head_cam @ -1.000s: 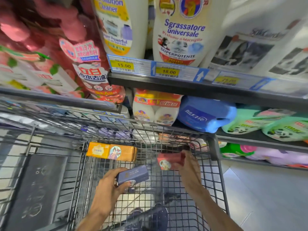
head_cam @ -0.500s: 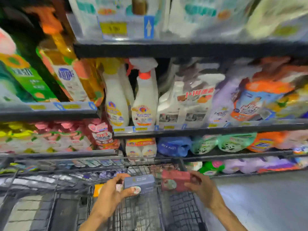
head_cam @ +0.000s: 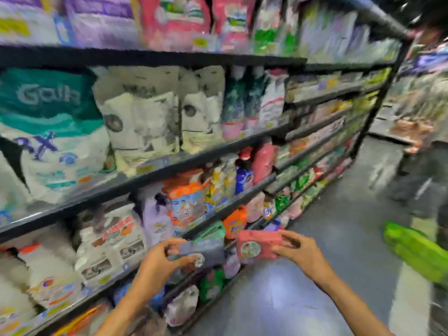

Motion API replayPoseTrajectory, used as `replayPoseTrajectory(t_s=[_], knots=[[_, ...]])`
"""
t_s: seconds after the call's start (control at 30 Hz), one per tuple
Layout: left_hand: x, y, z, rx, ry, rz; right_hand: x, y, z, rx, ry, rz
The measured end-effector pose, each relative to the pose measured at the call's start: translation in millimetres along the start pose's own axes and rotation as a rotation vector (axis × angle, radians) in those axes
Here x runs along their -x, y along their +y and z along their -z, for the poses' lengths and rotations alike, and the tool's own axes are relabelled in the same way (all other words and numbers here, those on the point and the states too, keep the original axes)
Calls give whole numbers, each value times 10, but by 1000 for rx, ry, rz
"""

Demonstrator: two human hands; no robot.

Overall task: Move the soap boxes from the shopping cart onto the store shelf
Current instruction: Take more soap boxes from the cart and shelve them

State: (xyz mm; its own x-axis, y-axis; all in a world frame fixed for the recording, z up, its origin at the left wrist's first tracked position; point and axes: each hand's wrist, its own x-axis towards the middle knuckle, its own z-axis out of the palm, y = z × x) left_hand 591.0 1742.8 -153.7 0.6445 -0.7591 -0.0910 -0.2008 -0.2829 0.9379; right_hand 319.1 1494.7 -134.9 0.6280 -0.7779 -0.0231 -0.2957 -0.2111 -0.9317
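My left hand [head_cam: 161,259] grips a grey-blue soap box [head_cam: 206,251] by its left end, low in the middle of the view. My right hand [head_cam: 297,251] grips a red soap box [head_cam: 257,244] by its right end. Both boxes are held in the air side by side, in front of the lower store shelves [head_cam: 218,209]. The shopping cart is out of view. The picture is blurred by motion.
Black shelves packed with detergent bags and bottles [head_cam: 189,204] run along the left and recede to the right. The grey aisle floor [head_cam: 327,238] stretches ahead. A person in dark trousers [head_cam: 426,180] stands at the right. A green object [head_cam: 419,251] lies at the right edge.
Both hands lifted their boxes out of the cart. The view has swung up and to the right, so the cart has left the picture and the aisle shows.
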Motion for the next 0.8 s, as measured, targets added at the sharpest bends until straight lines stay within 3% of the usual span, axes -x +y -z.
replayPoseTrajectory(t_s=[0.17, 0.5, 0.8], knots=[[-611, 931, -1166, -24, -142, -197, 77, 138, 1382, 30, 182, 0], [-1641, 2380, -3688, 53, -369, -385, -136, 816, 3985, -78, 445, -31], [-2725, 3211, -5359, 99, -470, -446, -920, 1245, 5554, -141, 542, -65]])
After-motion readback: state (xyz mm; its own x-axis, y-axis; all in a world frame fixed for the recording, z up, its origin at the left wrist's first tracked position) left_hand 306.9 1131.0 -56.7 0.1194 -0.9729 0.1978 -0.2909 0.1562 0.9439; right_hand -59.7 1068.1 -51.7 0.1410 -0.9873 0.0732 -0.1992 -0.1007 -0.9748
